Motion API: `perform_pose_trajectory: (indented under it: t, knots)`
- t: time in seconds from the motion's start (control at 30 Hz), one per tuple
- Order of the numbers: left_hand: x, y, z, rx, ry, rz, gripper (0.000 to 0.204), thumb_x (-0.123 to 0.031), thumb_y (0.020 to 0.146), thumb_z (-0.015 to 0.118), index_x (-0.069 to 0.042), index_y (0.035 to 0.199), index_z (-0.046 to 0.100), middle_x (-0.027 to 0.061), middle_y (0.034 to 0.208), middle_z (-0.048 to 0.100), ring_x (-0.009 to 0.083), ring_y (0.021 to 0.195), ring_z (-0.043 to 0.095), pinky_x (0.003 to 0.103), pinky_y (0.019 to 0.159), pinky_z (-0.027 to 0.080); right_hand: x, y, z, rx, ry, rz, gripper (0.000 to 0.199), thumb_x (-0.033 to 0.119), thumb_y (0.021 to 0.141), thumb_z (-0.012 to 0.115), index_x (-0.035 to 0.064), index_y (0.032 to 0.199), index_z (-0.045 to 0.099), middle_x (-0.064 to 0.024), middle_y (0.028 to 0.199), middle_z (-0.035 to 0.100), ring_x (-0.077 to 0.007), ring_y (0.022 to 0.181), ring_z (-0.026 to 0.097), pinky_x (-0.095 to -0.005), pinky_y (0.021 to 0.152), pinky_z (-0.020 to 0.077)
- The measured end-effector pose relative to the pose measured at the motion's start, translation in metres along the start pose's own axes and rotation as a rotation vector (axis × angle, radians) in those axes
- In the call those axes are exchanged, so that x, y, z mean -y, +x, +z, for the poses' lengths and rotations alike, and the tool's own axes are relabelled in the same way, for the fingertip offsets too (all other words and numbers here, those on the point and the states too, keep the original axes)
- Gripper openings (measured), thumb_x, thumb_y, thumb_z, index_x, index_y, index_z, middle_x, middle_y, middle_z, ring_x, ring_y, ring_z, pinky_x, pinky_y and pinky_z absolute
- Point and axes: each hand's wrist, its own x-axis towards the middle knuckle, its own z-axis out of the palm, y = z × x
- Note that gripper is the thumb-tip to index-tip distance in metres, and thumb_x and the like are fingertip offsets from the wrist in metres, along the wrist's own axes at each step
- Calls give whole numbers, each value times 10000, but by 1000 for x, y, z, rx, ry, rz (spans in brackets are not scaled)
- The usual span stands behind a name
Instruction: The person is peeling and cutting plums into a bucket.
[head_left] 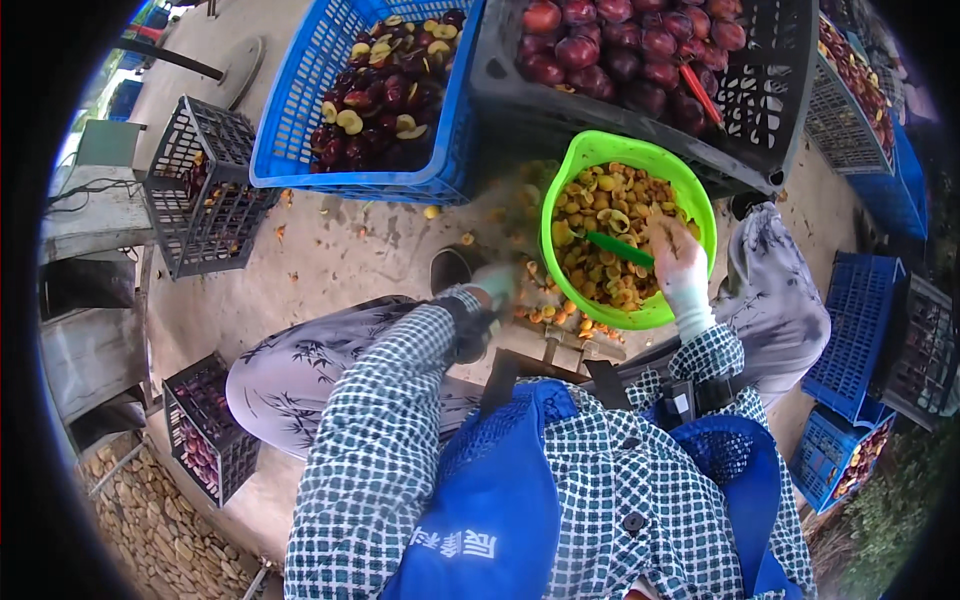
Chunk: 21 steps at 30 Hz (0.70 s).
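green tool (620, 248), jutting left from right grip (679, 255), over bowl (640, 146)

Basin (625, 147), lime green | fruit pieces (590, 270), amber to brown | tool handle (620, 248), green | plum crate (540, 100), black | whole plums (622, 60), red-purple | slim object (702, 95), bright red | neighbouring crate (430, 178), blue | halved plums (385, 100), dark red and yellow | shirt (365, 440), dark green-white check | trousers (300, 365), pale mauve-grey, black leaf print | apron (490, 490), blue
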Motion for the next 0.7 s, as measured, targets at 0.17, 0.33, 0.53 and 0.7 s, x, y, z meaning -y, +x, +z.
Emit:
perform_pose_trajectory:
  t: [0.17, 0.33, 0.53, 0.7]
  knots:
    - [-108, 6, -36, 117, 141, -150, 370, -341, 1133, 611, -94, 1374, 746, 169, 1352, 774, 349, 1257, 732, 442, 1042, 587, -9, -12, 2, 184, -221, -8, 224, 200, 1017, 774, 63, 1191, 813, -178, 1168, 798, -382, 1057, 779, -446, 947, 626]
    - [-108, 56, -16, 161, 85, -123, 427, -375, 1137, 612, -93, 1449, 686, 174, 1389, 745, 333, 1246, 735, 431, 974, 605, -6, -6, -1, 385, -375, 12, 419, 312, 977, 804, 83, 1325, 763, -191, 1255, 745, -411, 1163, 721, -511, 1027, 585]
    - [-69, 52, -28, 294, -284, -147, 513, -416, 1142, 613, -93, 1540, 614, 180, 1433, 711, 312, 1232, 739, 417, 891, 626, 15, 8, -2, 475, -519, -6, 705, 466, 937, 829, 101, 1505, 623, -197, 1267, 723, -404, 1152, 736, -544, 975, 593]
    - [-4, -27, -99, 401, -1171, -391, 593, -451, 1146, 615, -92, 1615, 555, 186, 1470, 682, 295, 1221, 743, 406, 822, 644, -7, -6, 21, 633, -599, 100, 555, 333, 997, 758, 96, 1468, 584, -197, 1293, 732, -425, 1057, 779, -562, 898, 620]
